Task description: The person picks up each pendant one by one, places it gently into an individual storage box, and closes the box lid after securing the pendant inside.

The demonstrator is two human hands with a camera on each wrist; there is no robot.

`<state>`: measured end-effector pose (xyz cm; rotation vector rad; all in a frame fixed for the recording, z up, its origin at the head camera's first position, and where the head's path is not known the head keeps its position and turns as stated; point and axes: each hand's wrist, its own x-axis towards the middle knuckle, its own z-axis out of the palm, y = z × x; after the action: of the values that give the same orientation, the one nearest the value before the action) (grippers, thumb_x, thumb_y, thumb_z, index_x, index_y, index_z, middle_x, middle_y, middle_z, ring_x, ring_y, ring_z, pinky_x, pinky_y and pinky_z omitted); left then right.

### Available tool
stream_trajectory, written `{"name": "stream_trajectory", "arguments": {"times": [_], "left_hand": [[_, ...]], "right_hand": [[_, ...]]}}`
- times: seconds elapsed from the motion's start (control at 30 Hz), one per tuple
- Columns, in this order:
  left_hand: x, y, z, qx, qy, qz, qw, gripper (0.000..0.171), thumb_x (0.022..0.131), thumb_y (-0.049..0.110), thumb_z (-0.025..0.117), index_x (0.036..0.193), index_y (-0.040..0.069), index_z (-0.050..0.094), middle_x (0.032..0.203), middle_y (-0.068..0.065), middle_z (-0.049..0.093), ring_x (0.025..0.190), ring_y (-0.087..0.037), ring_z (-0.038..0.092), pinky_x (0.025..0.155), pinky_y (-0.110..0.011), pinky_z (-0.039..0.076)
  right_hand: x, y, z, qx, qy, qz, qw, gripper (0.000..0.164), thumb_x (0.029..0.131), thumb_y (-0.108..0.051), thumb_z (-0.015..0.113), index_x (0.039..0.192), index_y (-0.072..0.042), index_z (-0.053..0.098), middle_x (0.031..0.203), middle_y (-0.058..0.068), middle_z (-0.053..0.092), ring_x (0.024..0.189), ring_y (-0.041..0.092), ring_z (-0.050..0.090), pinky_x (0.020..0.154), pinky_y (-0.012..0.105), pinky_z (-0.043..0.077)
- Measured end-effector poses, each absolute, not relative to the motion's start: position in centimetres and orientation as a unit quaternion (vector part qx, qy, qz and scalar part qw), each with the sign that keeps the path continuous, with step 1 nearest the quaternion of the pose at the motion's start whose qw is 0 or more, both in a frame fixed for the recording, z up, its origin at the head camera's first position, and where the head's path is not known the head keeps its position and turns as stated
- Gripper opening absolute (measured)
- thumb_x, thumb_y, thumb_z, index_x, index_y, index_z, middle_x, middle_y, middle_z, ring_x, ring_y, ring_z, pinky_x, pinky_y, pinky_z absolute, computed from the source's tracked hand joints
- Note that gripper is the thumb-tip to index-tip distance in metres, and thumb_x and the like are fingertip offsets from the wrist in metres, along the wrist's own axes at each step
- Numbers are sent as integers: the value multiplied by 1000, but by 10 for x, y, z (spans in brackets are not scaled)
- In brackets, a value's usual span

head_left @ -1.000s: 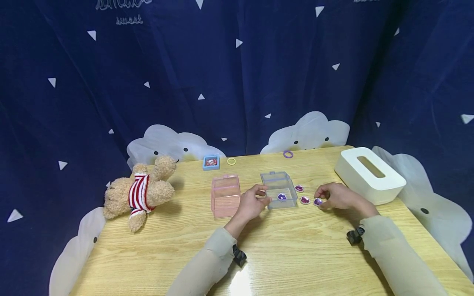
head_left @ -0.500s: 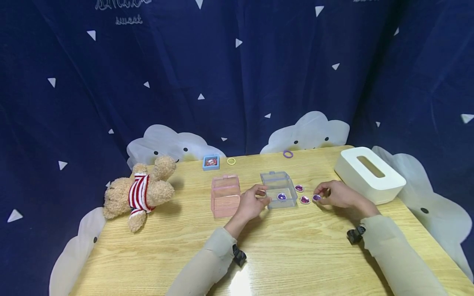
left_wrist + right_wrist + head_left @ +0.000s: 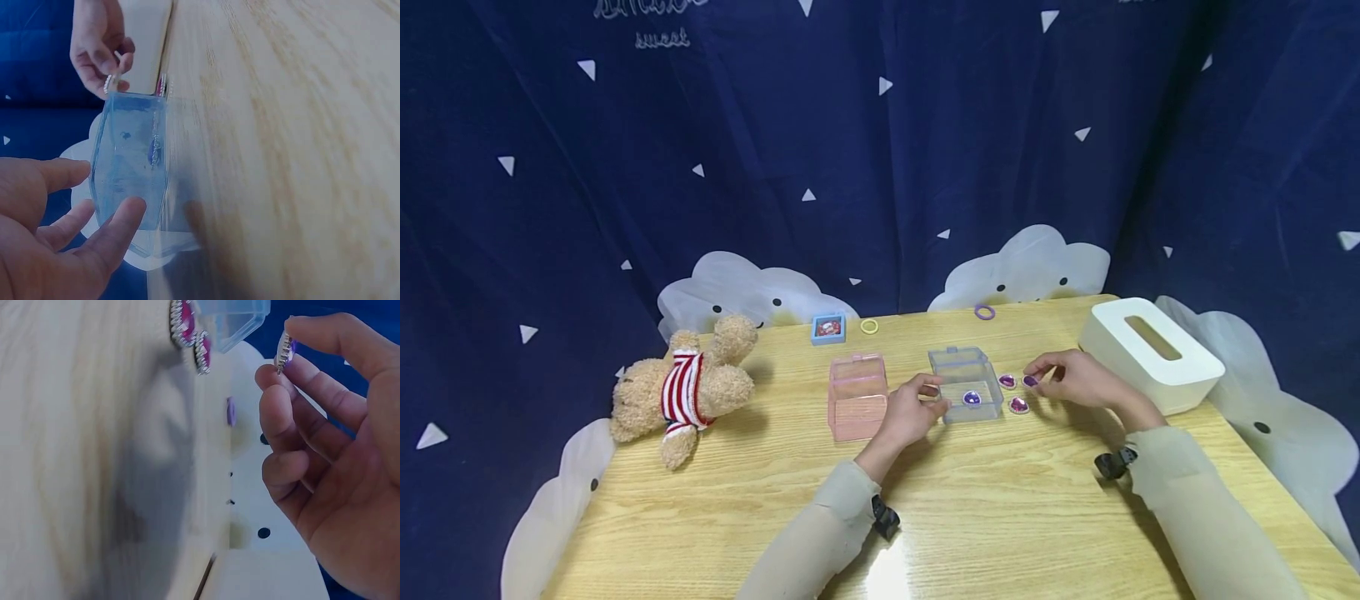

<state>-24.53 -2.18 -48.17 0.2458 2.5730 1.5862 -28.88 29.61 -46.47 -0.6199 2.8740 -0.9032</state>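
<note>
My right hand (image 3: pixel 1078 377) pinches a purple gem (image 3: pixel 284 353) with a silvery beaded rim between thumb and fingertips, raised off the table in the right wrist view. My left hand (image 3: pixel 912 412) is at the left side of a clear blue box (image 3: pixel 958 417), its fingers fairly straight and right at the wall. The box's lid stands open toward the back, and one purple-blue gem (image 3: pixel 972 398) lies inside. Between the box and my right hand, two magenta gems, one farther back (image 3: pixel 1007 382) and one nearer (image 3: pixel 1018 406), lie on the table.
Left of my left hand stands an open clear pink box (image 3: pixel 859 417). A teddy bear (image 3: pixel 681 392) in a striped shirt lies farther left. Along the back are a small blue case (image 3: pixel 828 328), a yellow ring (image 3: pixel 869 326) and a purple ring (image 3: pixel 984 312). A white tissue box (image 3: pixel 1195 367) stands at right.
My right hand has picked the purple gem up from the table and carried it slightly left and up, toward the blue box. The left hand has stayed beside the box.
</note>
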Motion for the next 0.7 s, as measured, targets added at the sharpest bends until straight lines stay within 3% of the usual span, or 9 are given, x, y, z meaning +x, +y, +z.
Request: {"name": "stream_trajectory", "arguments": {"times": [0.4,0.7], "left_hand": [[-246,-21,-482,81,849,519,51,40,91,16,72,129,8,63,118,-14,69,98,-24,72,76,-27,60],[-245,-22,-481,83,850,518,52,39,91,16,72,129,9,63,118,-15,70,97,-24,72,76,-27,60]], "right_hand": [[-297,264,-448,-222,924,-312,19,25,82,-19,79,107,-21,74,95,-4,73,72,10,57,63,24,46],[-305,242,-448,-222,913,-335,69,26,85,-20,77,111,-20,73,103,-1,72,70,12,58,59,25,49]]}}
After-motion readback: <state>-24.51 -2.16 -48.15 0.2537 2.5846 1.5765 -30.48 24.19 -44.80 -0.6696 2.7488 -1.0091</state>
